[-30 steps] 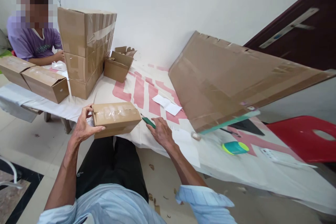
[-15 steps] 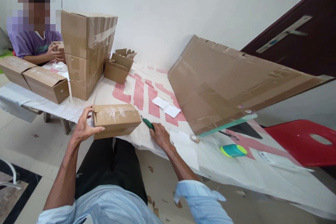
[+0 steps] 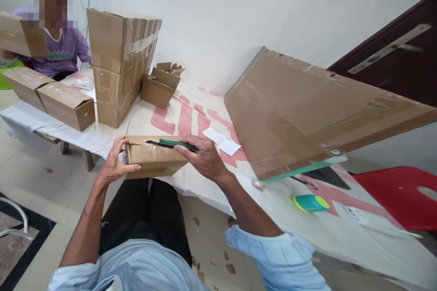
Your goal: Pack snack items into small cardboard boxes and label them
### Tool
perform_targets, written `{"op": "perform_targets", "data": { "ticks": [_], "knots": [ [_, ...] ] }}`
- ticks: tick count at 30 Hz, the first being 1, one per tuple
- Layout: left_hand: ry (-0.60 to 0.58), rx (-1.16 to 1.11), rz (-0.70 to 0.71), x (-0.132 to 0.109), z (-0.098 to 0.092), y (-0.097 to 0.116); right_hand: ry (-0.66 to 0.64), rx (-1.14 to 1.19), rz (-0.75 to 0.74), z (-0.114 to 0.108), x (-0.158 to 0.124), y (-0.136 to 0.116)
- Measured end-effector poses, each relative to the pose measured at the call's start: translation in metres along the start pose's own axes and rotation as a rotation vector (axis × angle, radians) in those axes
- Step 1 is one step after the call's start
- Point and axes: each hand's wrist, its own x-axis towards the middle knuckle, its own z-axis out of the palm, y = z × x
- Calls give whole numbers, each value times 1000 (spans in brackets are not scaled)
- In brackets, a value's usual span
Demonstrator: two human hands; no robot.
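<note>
A taped brown cardboard box (image 3: 153, 157) lies at the table's near edge, just above my lap. My left hand (image 3: 116, 163) grips its left end, thumb on the near side and fingers at the far corner. In my right hand (image 3: 205, 157) is a green utility knife (image 3: 179, 143), held over the top of the box with its dark tip pointing left. Whether the blade touches the tape I cannot tell.
Tall stacked cartons (image 3: 119, 68) and an open carton (image 3: 160, 85) stand behind. Two closed boxes (image 3: 66, 102) lie left, near a person in purple (image 3: 68, 54) holding another box. A large cardboard sheet (image 3: 307, 113) leans at right, near a teal tape roll (image 3: 309, 203).
My right hand has brought the utility knife left, from beside the box to above its top. My left hand keeps its grip. The other person has lifted a box to the left.
</note>
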Motion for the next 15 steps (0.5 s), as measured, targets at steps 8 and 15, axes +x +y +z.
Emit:
{"op": "perform_targets", "data": {
  "ticks": [8,15],
  "knots": [
    [-12,-33,25,-2,3,-1,-235,-160,-174,10,42,-17],
    [-12,-59,42,-2,4,-4,-317,-416,-269,7,59,-24]
  ]
}}
